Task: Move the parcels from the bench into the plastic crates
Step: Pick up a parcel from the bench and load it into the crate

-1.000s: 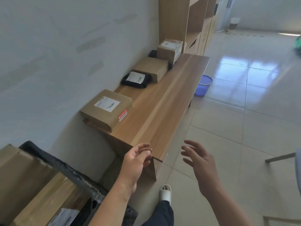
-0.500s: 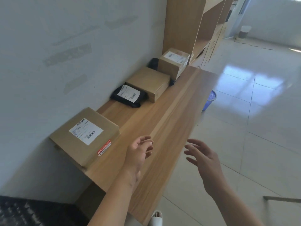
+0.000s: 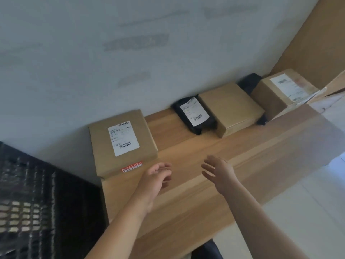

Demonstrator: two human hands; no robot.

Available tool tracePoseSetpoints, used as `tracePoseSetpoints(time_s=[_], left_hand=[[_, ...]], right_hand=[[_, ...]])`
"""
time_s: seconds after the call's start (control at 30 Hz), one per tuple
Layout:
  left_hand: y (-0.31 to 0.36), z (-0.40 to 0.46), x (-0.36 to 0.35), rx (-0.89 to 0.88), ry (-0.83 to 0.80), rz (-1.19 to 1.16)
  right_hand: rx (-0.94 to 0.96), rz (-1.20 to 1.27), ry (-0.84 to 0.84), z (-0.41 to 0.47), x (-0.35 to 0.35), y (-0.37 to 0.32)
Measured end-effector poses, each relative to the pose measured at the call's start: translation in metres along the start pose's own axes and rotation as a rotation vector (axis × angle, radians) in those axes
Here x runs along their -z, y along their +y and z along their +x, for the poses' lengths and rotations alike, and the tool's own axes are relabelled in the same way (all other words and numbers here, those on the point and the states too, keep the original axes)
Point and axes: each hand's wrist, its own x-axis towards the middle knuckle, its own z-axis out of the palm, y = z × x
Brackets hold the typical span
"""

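Head view: both hands empty over the wooden bench [image 3: 214, 146], left hand [image 3: 155, 179] loosely curled, right hand [image 3: 219, 171] spread; nearest labelled cardboard box [image 3: 123, 143] sits just left, overhanging the bench end, so best gripped on 2 opposite sides, kept level toward the black plastic crate [image 3: 37, 199].

Along the wall on the counter [image 3: 214, 165] lie four parcels: the labelled box [image 3: 122, 143] at the left end, then the bagged parcel [image 3: 195, 115], the plain box [image 3: 231, 108] touching it, and the far box [image 3: 281, 92] rightmost. The crate [image 3: 37, 202] stands left of the counter.
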Motion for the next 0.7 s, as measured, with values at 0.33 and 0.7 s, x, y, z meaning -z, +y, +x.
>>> tracePoseSetpoints(time_s=[0.33,0.7], left_hand=[[0.016,0.015,-0.052,0.115,0.291,-0.086],[0.021,0.003,-0.065,0.193,0.462,-0.222]], right_hand=[[-0.254,0.084,-0.1,0.176,-0.028,-0.078],[-0.417,0.267,-0.033,0.233,-0.074,-0.097]])
